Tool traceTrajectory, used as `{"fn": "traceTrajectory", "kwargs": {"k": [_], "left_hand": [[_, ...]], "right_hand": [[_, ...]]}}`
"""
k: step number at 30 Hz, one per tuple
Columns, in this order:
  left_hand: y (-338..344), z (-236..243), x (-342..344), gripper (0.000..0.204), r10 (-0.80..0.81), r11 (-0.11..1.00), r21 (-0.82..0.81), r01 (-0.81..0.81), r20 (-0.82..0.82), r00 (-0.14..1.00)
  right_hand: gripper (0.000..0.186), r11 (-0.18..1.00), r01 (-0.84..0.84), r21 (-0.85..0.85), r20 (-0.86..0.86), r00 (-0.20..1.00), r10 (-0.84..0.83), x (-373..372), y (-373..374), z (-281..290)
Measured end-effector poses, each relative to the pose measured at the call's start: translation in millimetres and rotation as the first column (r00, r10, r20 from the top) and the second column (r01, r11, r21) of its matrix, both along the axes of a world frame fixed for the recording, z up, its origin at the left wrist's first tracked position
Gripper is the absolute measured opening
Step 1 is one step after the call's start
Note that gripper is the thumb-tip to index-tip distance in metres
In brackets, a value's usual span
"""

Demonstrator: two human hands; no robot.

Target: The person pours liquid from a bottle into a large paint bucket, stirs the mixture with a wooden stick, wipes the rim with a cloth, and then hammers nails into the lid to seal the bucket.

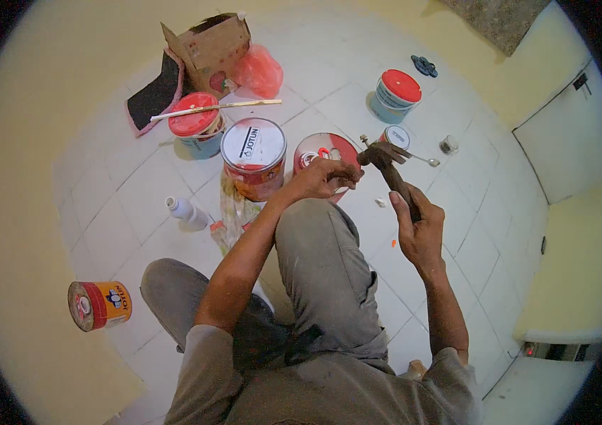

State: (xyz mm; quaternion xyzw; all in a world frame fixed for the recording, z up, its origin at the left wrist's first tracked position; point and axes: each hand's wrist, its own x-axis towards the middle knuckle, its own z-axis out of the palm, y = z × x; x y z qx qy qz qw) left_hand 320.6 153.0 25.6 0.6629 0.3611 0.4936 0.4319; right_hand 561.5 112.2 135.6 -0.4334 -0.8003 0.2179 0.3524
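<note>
My right hand [423, 230] is wrapped round the wooden handle of a claw hammer [393, 177]. The hammer's metal head is raised just right of my left hand [327, 177]. That left hand is above a red-topped paint tin [343, 145], its fingers curled and pressed together near the rim. Whatever those fingers pinch, if anything, is too small to make out. An orange-red ring and a pale cap show on the tin's top, partly covered by the hand. Left of it stands a larger paint can [253, 143] with a white label on its lid.
A stick [244, 104] lies across a red-lidded pail [194, 117]; another pail [396, 88] stands far right. Behind are a cardboard box [216, 53] and pink plastic bag [260, 71]. A white bottle [186, 212], yellow-red tin [102, 304], small can [396, 137] and jar [449, 144] surround me.
</note>
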Motion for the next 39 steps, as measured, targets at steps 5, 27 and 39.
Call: {"fn": "traceTrajectory", "kwargs": {"k": [5, 27, 39], "left_hand": [[-0.5, 0.5, -7.1, 0.023, -0.17, 0.985, -0.053, 0.164, -0.131, 0.977], [0.6, 5.6, 3.2, 0.024, -0.331, 0.934, -0.193, 0.299, -0.163, 0.929], [11.8, 21.6, -17.7, 0.025, 0.206, 0.966, -0.202, -0.163, 0.21, 0.956]], "right_hand": [[0.025, 0.981, 0.196, -0.003, -0.229, 0.954, -0.191, 17.3, -1.2, -32.8], [0.034, 0.705, 0.709, -0.028, 0.443, 0.641, -0.627, 152.8, 2.1, -357.5], [0.047, 0.74, 0.673, 0.014, 0.254, 0.713, -0.653, 159.4, 18.8, -398.3]]}}
